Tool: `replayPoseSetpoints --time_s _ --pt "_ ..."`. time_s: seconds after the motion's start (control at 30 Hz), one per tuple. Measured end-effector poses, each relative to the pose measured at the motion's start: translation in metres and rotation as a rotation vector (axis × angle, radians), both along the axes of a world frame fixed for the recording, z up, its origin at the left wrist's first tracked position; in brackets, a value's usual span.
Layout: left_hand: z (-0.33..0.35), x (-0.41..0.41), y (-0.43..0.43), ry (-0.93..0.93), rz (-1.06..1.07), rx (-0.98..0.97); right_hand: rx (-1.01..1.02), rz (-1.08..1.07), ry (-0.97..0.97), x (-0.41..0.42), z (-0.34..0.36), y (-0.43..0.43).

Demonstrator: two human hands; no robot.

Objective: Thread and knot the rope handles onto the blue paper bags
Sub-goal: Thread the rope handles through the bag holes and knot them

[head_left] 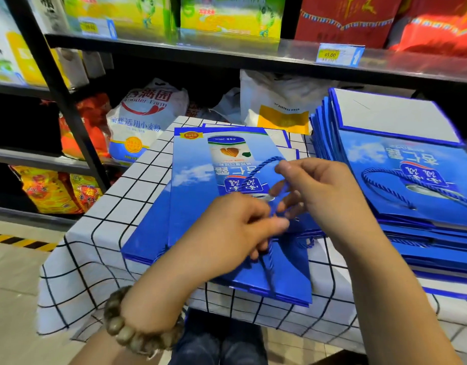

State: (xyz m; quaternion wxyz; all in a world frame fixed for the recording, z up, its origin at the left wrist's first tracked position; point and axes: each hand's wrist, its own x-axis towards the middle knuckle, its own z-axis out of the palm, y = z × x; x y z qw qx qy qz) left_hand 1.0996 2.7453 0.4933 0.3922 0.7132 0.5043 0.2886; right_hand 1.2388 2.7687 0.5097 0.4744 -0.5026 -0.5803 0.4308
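A flat blue paper bag (195, 185) lies on top of a small stack on the checked tablecloth, its open end toward me. A blue rope handle (261, 167) loops up from it. My left hand (232, 227) pinches the rope near the bag's mouth, and a strand runs down under it toward me. My right hand (319, 188) holds the rope's upper part between thumb and fingers, just above the left hand. The rope's end and the bag's holes are hidden by my fingers.
A taller stack of blue bags (411, 185) with rope handles lies at the right. The table's checked cloth (108, 233) drops off at the left and near edges. Black store shelves (69, 106) with flour sacks and packets stand behind and left.
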Motion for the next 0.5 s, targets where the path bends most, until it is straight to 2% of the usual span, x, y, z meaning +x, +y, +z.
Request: replayPoseSetpoints --time_s 0.03,0.07,0.1,0.13,0.17,0.27,0.37,0.5 --pt "0.003 0.0 0.003 -0.109 0.049 -0.036 0.031 -0.048 -0.122 0.007 -0.006 0.0" --pt "0.009 -0.001 0.006 -0.204 0.099 -0.057 0.084 -0.087 -0.328 0.015 -0.011 -0.003" --pt "0.012 -0.002 0.01 -0.268 0.143 -0.058 0.148 -0.107 -0.55 0.02 -0.016 -0.008" --pt "0.016 -0.002 0.013 -0.307 0.169 -0.042 0.211 -0.087 -0.672 0.025 -0.021 -0.016" --pt "0.017 -0.002 0.016 -0.324 0.178 -0.022 0.226 -0.046 -0.648 0.027 -0.024 -0.023" --pt "0.021 0.002 0.019 -0.292 0.137 0.002 0.188 0.031 -0.371 0.025 -0.025 -0.038" --pt "0.019 0.014 0.023 -0.249 0.075 0.008 0.243 0.011 -0.465 0.024 -0.026 -0.037" --pt "0.01 0.023 0.023 -0.255 0.047 0.038 0.185 -0.086 -0.493 0.026 -0.025 -0.031"
